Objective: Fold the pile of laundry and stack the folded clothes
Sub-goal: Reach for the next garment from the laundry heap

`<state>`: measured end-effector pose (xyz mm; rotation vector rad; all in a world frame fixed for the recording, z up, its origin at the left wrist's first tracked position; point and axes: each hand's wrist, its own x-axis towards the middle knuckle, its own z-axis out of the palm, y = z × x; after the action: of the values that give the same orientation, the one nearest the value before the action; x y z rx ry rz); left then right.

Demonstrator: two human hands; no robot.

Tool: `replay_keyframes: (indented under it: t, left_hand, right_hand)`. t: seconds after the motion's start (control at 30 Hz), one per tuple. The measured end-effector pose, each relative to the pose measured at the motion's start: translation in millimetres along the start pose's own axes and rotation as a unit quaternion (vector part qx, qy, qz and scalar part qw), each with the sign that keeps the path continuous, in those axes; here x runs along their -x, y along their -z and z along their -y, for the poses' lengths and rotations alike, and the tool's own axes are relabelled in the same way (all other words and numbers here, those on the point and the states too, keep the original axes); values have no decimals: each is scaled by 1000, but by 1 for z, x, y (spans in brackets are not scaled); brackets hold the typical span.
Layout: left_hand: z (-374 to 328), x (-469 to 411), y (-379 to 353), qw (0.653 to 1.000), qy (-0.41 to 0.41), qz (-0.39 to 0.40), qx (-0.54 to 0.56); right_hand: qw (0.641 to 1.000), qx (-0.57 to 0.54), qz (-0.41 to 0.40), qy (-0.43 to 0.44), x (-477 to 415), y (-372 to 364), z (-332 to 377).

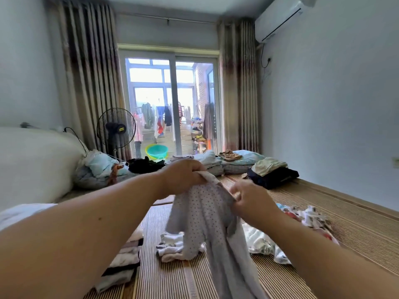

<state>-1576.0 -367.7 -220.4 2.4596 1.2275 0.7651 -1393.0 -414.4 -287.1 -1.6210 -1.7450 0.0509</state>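
Note:
A grey polka-dot garment (203,221) hangs in the air in front of me, held up by its top edge. My left hand (183,176) grips the upper left part of it. My right hand (250,200) pinches the upper right edge. The garment's lower part trails down over the bamboo mat (323,212). A stack of folded clothes (125,257) lies at the lower left under my left forearm. Loose patterned laundry (306,219) is heaped on the right. A small crumpled white piece (172,247) lies behind the hanging garment.
Folded piles (216,162) and a dark folded stack with a light garment on top (272,171) sit at the mat's far end. Bedding and pillows (99,167) lie at the left by a white cushion (32,160). A standing fan (116,126) is near the glass door.

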Motion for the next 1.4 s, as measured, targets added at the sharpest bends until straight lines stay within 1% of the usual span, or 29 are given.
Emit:
replay_keyframes:
  t: [0.07, 0.1, 0.13, 0.2, 0.27, 0.3, 0.37, 0.43, 0.47, 0.53, 0.63, 0.7, 0.77, 0.83, 0.93, 1.03, 1.13, 1.3, 1.4]
  left_hand:
    - [6, 4, 8, 1000, 10, -12, 9]
    - [10, 6, 12, 1000, 14, -20, 6]
    - [14, 9, 17, 999, 22, -27, -2]
    - [24, 15, 27, 998, 37, -34, -27]
    - [36, 22, 35, 997, 51, -36, -45]
    - [42, 26, 39, 997, 56, -38, -49]
    - [51, 37, 46, 996, 62, -33, -47]
    - [56, 51, 54, 998, 62, -15, -29]
    - [55, 59, 59, 998, 61, 1, -7]
    - [56, 74, 64, 993, 71, 47, 82]
    - [62, 86, 69, 963, 68, 117, 233]
    - [64, 89, 69, 942, 65, 112, 308]
    - [68, 88, 65, 935, 69, 95, 335]
    - [75, 85, 58, 931, 84, 83, 345]
    - [94, 71, 38, 938, 131, 67, 313]
    - [128, 48, 1, 942, 202, 38, 265]
    - [173, 22, -47, 936, 282, 30, 209]
    - [249, -17, -131, 926, 343, 50, 153]
    - [282, -35, -173, 929, 351, 58, 99]
  right_hand:
    - [995, 90, 25, -24, 7, -7, -21]
    - [992, 111, 30, -41, 8, -6, -28]
    - [992, 110, 33, -59, 9, -3, -35]
    - [996, 29, 19, -87, 10, 6, -44]
    - [995, -63, 13, -77, 11, 17, -47]
    - [995, -80, 22, -55, 11, 23, -46]
    - [997, -67, 46, -3, 12, 31, -41]
    - [996, -66, 58, 5, 12, 38, -36]
    - [995, -75, 58, 3, 12, 43, -33]
    - [995, -74, 61, 20, 14, 53, -26]
    - [993, -73, 76, 46, 18, 69, -15]
    - [989, -76, 112, 51, 18, 77, -12]
    - [985, -84, 143, 44, 15, 81, -13]
    - [983, -98, 155, 30, 6, 75, -19]
    - [981, -93, 171, -5, -13, 48, -34]
    - [972, -55, 222, -55, -35, -2, -60]
    - [960, -17, 266, -89, -58, -63, -94]
    - [951, -10, 283, -120, -96, -172, -148]
    - [946, 11, 295, -131, -111, -225, -173]
